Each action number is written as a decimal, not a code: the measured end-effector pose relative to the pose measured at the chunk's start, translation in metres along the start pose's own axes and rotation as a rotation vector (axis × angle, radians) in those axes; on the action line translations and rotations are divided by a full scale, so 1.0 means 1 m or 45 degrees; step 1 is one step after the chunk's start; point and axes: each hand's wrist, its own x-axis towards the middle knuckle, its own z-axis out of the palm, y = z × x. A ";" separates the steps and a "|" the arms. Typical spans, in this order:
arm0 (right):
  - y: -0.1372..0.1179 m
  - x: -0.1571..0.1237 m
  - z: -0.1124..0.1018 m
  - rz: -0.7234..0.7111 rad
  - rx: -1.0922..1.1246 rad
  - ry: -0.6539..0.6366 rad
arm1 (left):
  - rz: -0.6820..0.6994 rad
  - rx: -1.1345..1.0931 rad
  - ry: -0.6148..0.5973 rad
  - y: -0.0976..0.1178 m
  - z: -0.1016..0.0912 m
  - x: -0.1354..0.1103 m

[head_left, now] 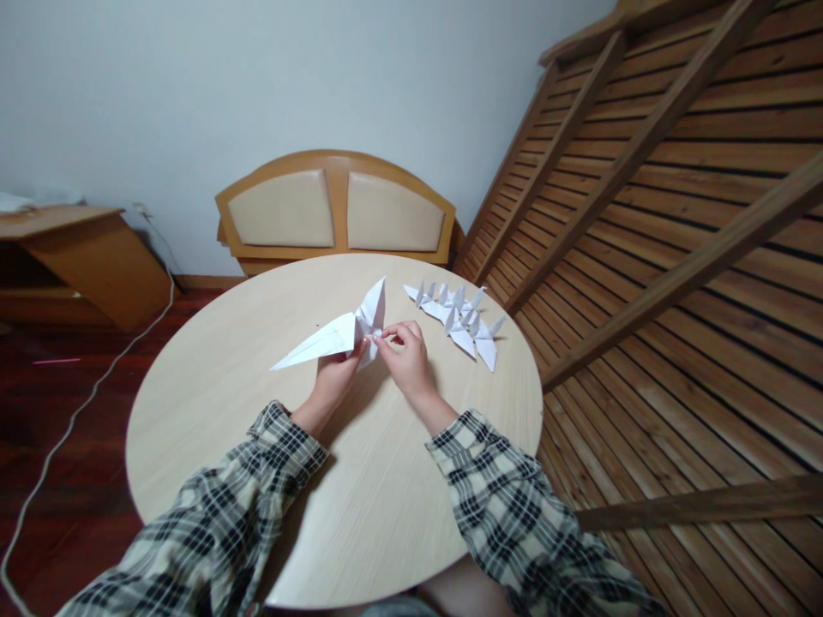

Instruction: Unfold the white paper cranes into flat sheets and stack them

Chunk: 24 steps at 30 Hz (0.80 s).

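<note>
Nearest, two plaid sleeves point(244, 506) low over the round counter point(212, 403). Just beyond, left hand point(334, 375) under a large part-folded white paper figure point(331, 337), fingers point(360, 347) pinching its middle from below. Right hand point(408, 358) alongside, fingers point(389, 334) pressed together on a small flap at the same spot. Held slightly above the counter near its middle, long point reaching left, shorter one standing up.

Likely to crease crooked or tear at that thin flap if pulled too hard or unevenly. Could also slip, gripped only at the centre.

Further right, near the far edge, a row of small folded paper cranes point(459, 321), overlapping: roughly six, exact count unclear. Counted otherwise: one large figure, two hands, one counter. Behind, one padded wooden headboard point(334, 210), one slatted frame point(675, 214) leaning at right, one cable point(83, 403) on the floor.
</note>
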 end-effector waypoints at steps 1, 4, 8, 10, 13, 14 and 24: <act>-0.002 0.000 -0.001 -0.030 -0.056 -0.006 | 0.009 0.008 0.000 0.000 0.000 0.000; -0.008 -0.002 -0.003 -0.110 -0.237 -0.057 | 0.038 0.028 -0.001 0.002 0.001 0.000; -0.010 -0.004 -0.002 -0.153 -0.332 -0.135 | 0.076 0.088 -0.004 0.003 0.000 0.000; -0.009 -0.004 -0.002 -0.178 -0.366 -0.135 | 0.103 0.106 -0.023 0.003 -0.001 0.001; -0.008 -0.004 -0.002 -0.245 -0.440 -0.124 | 0.148 0.100 -0.035 0.003 -0.002 0.003; -0.007 -0.005 -0.002 -0.268 -0.471 -0.124 | 0.156 0.085 -0.036 0.003 -0.002 0.004; -0.009 -0.001 -0.006 -0.263 -0.191 -0.147 | -0.286 -0.551 -0.036 0.003 -0.002 0.006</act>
